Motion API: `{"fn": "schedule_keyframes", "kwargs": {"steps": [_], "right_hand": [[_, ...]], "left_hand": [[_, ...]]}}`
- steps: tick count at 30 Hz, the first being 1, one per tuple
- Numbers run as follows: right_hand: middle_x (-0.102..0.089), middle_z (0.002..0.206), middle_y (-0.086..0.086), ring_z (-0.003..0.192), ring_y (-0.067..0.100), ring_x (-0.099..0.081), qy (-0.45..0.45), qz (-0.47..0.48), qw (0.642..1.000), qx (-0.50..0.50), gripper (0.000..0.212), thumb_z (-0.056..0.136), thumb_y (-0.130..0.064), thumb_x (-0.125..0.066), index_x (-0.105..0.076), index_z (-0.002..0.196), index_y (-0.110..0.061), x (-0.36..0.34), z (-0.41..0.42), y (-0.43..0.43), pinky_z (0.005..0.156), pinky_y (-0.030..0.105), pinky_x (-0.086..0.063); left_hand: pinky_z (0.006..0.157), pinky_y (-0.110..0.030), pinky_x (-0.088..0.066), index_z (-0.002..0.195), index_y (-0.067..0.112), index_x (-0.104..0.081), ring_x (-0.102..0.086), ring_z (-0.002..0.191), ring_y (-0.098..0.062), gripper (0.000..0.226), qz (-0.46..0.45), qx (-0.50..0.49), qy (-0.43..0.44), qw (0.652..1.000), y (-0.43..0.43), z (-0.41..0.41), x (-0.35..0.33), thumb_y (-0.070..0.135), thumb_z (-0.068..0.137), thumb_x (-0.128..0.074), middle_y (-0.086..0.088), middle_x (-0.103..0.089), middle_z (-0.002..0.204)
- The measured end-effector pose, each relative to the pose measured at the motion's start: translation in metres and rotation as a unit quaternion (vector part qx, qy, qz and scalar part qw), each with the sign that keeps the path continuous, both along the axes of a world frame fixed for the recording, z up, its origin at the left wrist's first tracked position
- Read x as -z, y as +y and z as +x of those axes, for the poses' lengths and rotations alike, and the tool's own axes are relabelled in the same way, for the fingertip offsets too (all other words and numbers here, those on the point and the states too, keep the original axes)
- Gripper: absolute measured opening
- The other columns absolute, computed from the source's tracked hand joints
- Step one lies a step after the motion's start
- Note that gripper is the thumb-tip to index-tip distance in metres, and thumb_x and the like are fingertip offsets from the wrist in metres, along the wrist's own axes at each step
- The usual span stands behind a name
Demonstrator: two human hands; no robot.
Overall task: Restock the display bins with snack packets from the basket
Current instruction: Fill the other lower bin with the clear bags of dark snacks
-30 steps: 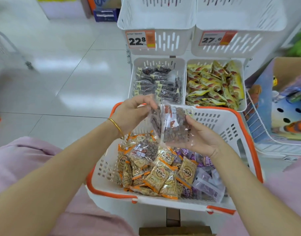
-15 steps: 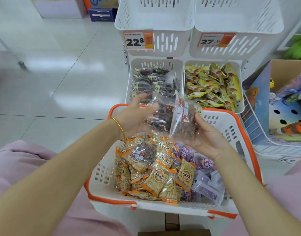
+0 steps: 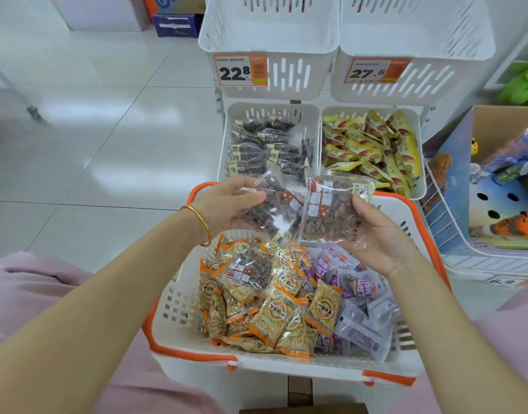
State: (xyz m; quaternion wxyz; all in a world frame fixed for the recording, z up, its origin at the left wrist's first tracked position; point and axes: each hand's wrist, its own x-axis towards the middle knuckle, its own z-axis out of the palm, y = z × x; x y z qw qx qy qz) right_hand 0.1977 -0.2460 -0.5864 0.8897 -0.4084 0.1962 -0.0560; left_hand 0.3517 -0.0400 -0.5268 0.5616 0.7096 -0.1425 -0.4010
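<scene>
A white basket with orange rim (image 3: pixel 179 309) rests on my lap, filled with several orange-edged, purple and clear snack packets. Over its far edge my left hand (image 3: pixel 227 204) grips a clear packet of dark brown snacks (image 3: pixel 271 210). My right hand (image 3: pixel 379 237) holds a second clear packet of lighter brown snacks (image 3: pixel 328 213), thumb on its right edge. The two packets sit side by side, apart. Just beyond them, the lower left display bin (image 3: pixel 227 138) holds dark packets and the lower right bin (image 3: pixel 416 144) holds yellow packets.
Two white upper bins (image 3: pixel 268 37) carry price tags 22.8 (image 3: pixel 240 70) and 27.6 (image 3: pixel 376 70). A wire rack with a cardboard box of toys (image 3: pixel 501 186) stands at right. Glossy tiled floor (image 3: pixel 92 144) lies to the left, boxes at the far back.
The two packets, held together a second ago, have been pulled apart, one in each hand, and carried forward toward the lower bins.
</scene>
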Motion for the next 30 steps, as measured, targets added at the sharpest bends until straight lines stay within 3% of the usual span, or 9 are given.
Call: {"fn": "schedule_keyframes", "kwargs": {"steps": [3, 8, 11, 14, 16, 19, 24, 27, 30], "right_hand": [[-0.062, 0.114, 0.016, 0.105, 0.030, -0.061, -0.003, 0.009, 1.000, -0.022, 0.064, 0.068, -0.033, -0.081, -0.060, 0.122, -0.004, -0.007, 0.002, 0.012, 0.090, 0.048, -0.052], [-0.071, 0.097, 0.011, 0.087, 0.023, -0.070, -0.028, 0.044, 0.999, 0.013, 0.025, 0.085, -0.022, -0.053, -0.069, 0.099, -0.008, -0.013, 0.007, 0.030, 0.076, 0.040, -0.059], [-0.071, 0.099, 0.011, 0.088, 0.023, -0.070, -0.030, 0.066, 0.997, 0.032, 0.029, 0.085, -0.023, -0.054, -0.066, 0.106, -0.008, -0.015, 0.006, 0.032, 0.068, 0.038, -0.059], [-0.066, 0.108, 0.016, 0.093, 0.027, -0.068, -0.001, 0.041, 0.999, 0.020, 0.043, 0.085, -0.021, -0.057, -0.053, 0.123, -0.003, -0.015, 0.006, 0.032, 0.071, 0.041, -0.057], [-0.067, 0.104, 0.013, 0.091, 0.026, -0.066, 0.031, -0.023, 0.999, 0.022, 0.036, 0.082, -0.022, -0.062, -0.058, 0.113, -0.004, -0.017, 0.005, 0.029, 0.070, 0.041, -0.057], [-0.070, 0.086, 0.002, 0.083, 0.020, -0.064, 0.082, -0.263, 0.960, 0.045, 0.010, 0.082, -0.020, -0.066, -0.066, 0.091, -0.015, -0.029, 0.001, 0.018, 0.068, 0.033, -0.053], [-0.049, 0.136, -0.012, 0.122, 0.008, -0.048, 0.047, -0.536, 0.836, -0.108, 0.013, 0.074, -0.031, -0.076, -0.075, 0.086, -0.026, -0.054, 0.013, 0.001, 0.098, 0.035, -0.042], [-0.032, 0.149, -0.017, 0.131, 0.003, -0.037, 0.028, -0.577, 0.789, -0.210, 0.003, 0.080, -0.031, -0.073, -0.072, 0.079, -0.033, -0.061, 0.028, 0.007, 0.103, 0.030, -0.036], [-0.034, 0.146, -0.016, 0.121, 0.008, -0.050, 0.041, -0.559, 0.799, -0.215, 0.023, 0.081, -0.030, -0.071, -0.070, 0.092, -0.010, -0.052, 0.034, 0.004, 0.097, 0.029, -0.044]], "left_hand": [[0.057, -0.024, -0.052, 0.109, 0.018, -0.064, -0.059, 0.057, -0.008, 0.022, 0.014, 0.021, -0.045, 0.999, -0.005, 0.000, -0.002, 0.022, 0.087, -0.063, 0.002, -0.064, 0.082], [0.068, -0.027, -0.057, 0.107, 0.005, -0.051, -0.065, 0.080, -0.019, 0.041, -0.068, -0.044, 0.068, 0.994, -0.013, -0.005, 0.000, 0.015, 0.073, -0.072, -0.014, -0.064, 0.099], [0.060, -0.020, -0.054, 0.099, 0.000, -0.051, -0.064, 0.078, -0.017, 0.021, -0.128, -0.045, 0.086, 0.987, -0.017, -0.013, -0.002, -0.004, 0.081, -0.061, -0.012, -0.060, 0.095], [0.061, -0.032, -0.057, 0.104, 0.002, -0.053, -0.066, 0.074, -0.019, 0.016, -0.159, -0.035, 0.131, 0.978, -0.016, -0.017, -0.003, -0.003, 0.089, -0.053, -0.011, -0.063, 0.088], [0.066, -0.041, -0.059, 0.097, 0.009, -0.058, -0.066, 0.081, -0.022, 0.009, -0.132, -0.050, 0.112, 0.984, -0.016, -0.017, -0.005, 0.005, 0.093, -0.051, -0.008, -0.065, 0.089], [0.061, -0.033, -0.059, 0.086, 0.020, -0.055, -0.064, 0.079, -0.017, 0.008, 0.000, -0.095, -0.083, 0.992, -0.017, -0.008, 0.001, 0.015, 0.093, -0.056, -0.005, -0.063, 0.093], [0.054, -0.022, -0.054, 0.083, 0.014, -0.053, -0.063, 0.077, -0.017, 0.022, 0.093, -0.029, -0.194, 0.976, -0.020, -0.001, 0.007, 0.034, 0.090, -0.058, -0.005, -0.065, 0.092], [0.040, -0.010, -0.040, 0.091, 0.007, -0.060, -0.048, 0.055, -0.008, 0.030, 0.117, 0.027, -0.250, 0.961, -0.028, -0.006, 0.007, 0.037, 0.091, -0.055, 0.003, -0.054, 0.068], [0.039, -0.012, -0.038, 0.088, 0.005, -0.061, -0.040, 0.047, -0.009, 0.039, 0.125, 0.041, -0.224, 0.966, -0.033, -0.007, 0.009, 0.044, 0.091, -0.052, 0.002, -0.040, 0.058]]}}
